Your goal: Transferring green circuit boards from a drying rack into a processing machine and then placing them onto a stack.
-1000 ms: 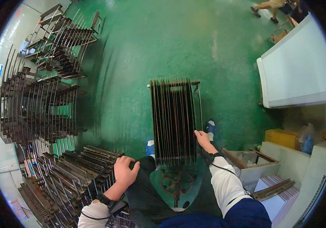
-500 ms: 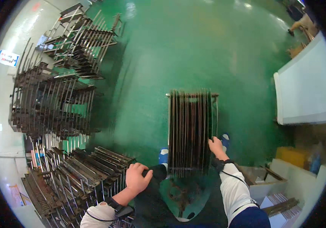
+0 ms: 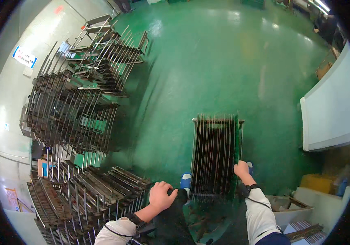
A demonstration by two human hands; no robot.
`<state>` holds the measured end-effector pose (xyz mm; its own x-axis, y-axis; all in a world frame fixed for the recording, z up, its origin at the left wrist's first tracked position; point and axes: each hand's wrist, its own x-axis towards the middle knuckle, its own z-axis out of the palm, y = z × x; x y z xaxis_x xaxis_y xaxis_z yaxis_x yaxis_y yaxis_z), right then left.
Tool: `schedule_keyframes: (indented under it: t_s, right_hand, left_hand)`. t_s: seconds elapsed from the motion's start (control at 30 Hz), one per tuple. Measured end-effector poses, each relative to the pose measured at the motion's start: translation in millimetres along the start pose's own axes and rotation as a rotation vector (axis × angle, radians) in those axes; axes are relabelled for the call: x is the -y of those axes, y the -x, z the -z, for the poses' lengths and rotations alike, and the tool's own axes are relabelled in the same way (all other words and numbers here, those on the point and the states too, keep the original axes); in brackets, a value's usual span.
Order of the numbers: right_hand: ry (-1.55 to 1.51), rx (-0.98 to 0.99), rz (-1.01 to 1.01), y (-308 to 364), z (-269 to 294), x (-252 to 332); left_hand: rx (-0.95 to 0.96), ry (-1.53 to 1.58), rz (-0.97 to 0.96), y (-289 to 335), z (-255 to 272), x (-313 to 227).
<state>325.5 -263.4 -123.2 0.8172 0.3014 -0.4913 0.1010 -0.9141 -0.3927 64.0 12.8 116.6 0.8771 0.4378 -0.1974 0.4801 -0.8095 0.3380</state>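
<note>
A metal rack stands low in front of me, filled with thin upright plates in close rows. My right hand is closed at its right side, apparently gripping the rack's side or its outermost plate. What lies inside that fist is hidden. My left hand lies over my dark-trousered knee, fingers bent and slightly apart, holding nothing that I can see. A blue-and-white shoe is at the rack's left side, and another blue shoe shows beyond my right hand.
Stacked metal racks line the left wall, and more racks stand beside my left arm. A large white panel rises at the right. Below it are a yellow box and a white bin. The floor is green.
The view has tilted, so the racks, the plates and both my hands sit lower and further right in the picture. Both hands keep much the same place relative to the rack and my knee.
</note>
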Motion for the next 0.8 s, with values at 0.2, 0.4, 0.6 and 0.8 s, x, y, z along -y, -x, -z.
schedule_keyframes:
  t_s: [0.2,0.4,0.6,0.8]
  right_hand:
    - [-0.063,-0.048,0.021,47,58,14]
    - [-0.064,-0.107,0.000,120,154,15]
    - [-0.589,-0.192,-0.013,213,249,-24]
    - [-1.043,-0.349,0.031,324,315,-53]
  left_hand:
    - [0.053,0.017,0.044,6,6,0]
    - [-0.006,-0.001,0.020,11,-5,6]
    - [-0.035,-0.002,-0.005,5,-12,-10]
    - [0.050,0.083,0.085,-2,-16,-9]
